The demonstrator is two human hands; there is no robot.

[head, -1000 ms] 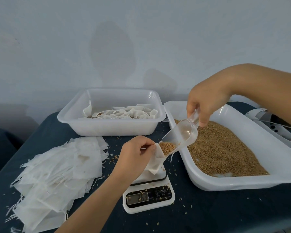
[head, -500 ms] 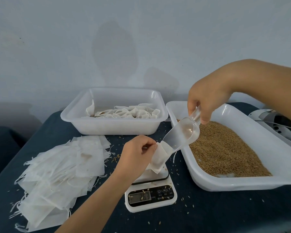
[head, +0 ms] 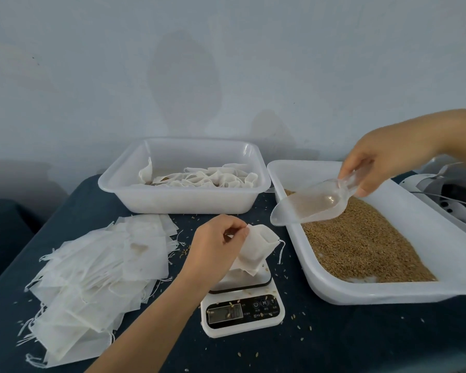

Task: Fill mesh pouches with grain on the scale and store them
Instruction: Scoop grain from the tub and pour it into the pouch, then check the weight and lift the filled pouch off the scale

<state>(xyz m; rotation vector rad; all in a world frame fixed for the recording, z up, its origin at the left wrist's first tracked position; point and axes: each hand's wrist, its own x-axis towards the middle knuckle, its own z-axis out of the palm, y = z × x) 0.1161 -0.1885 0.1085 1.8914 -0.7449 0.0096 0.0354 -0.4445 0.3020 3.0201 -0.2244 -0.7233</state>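
My left hand [head: 218, 244] pinches the open top of a white mesh pouch [head: 256, 249] that rests on the plate of a small white digital scale [head: 242, 305]. My right hand [head: 379, 162] grips the handle of a clear plastic scoop [head: 311, 204], which looks empty and hovers over the left rim of the white tray [head: 452, 254] of brown grain [head: 361, 240]. The scoop's lip sits to the right of the pouch, apart from it. Behind the scale stands a white tub [head: 189, 200] with several filled pouches in it.
A loose heap of flat empty pouches [head: 92, 278] covers the dark blue table's left side. Stray grains lie scattered around the scale. A white and grey device [head: 447, 192] with a cable sits past the grain tray at the right edge. A pale wall rises behind.
The scoop held grain at the pouch mouth, emptied into it, then my right hand drew it up and right over the grain tray. My left hand kept hold of the pouch.
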